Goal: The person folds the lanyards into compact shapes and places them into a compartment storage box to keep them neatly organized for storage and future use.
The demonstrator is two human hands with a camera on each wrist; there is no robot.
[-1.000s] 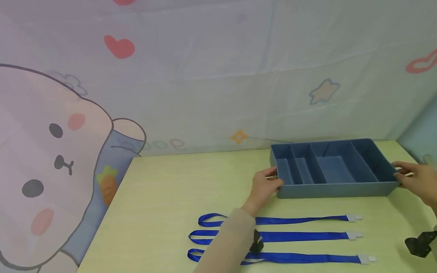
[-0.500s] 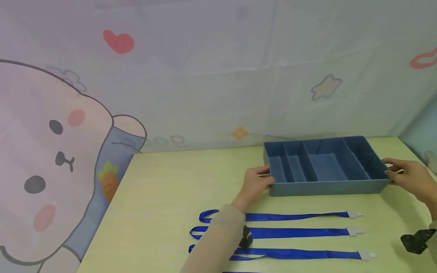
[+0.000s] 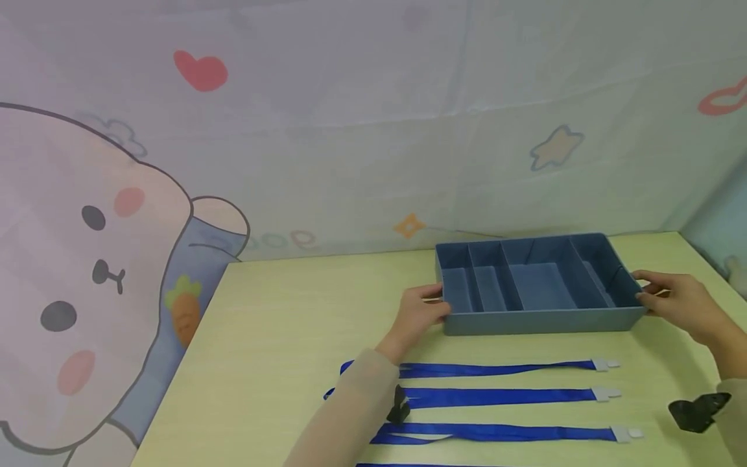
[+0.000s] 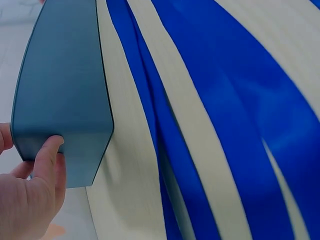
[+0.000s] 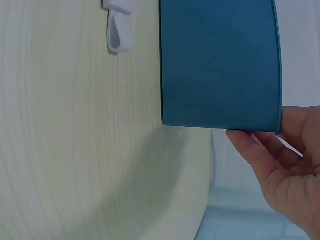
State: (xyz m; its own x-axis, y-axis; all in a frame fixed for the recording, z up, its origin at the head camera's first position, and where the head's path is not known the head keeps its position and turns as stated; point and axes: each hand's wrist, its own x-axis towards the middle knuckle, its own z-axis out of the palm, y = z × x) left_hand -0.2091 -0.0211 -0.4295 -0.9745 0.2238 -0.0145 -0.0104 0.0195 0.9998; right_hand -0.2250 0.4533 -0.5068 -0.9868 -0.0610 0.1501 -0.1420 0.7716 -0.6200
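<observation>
A blue-grey divided organizer tray (image 3: 543,322), with several compartments of differing widths and nothing seen in them, lies on the table near the back. My left hand (image 3: 415,314) grips its left end. In the left wrist view, fingertips (image 4: 52,145) press the outer face of the tray's short wall (image 4: 65,65). The right end is held by my right hand (image 3: 679,301). The right wrist view shows that hand (image 5: 290,175) at the tray's corner (image 5: 220,65), a digit at the rim and fingertips against the outer wall.
Several blue lanyards with white clips lie in rows before the tray: a back one (image 3: 496,370), a middle one (image 3: 502,397), a nearer one (image 3: 496,431) and another cut off by the frame. My left sleeve (image 3: 344,415) covers their loops. A printed cloth (image 3: 350,130) hangs behind the table.
Both hands have moved the tray steadily to the left along the table's back, keeping hold of its two ends. The lanyards have stayed in place, with my left forearm now covering more of their loops.
</observation>
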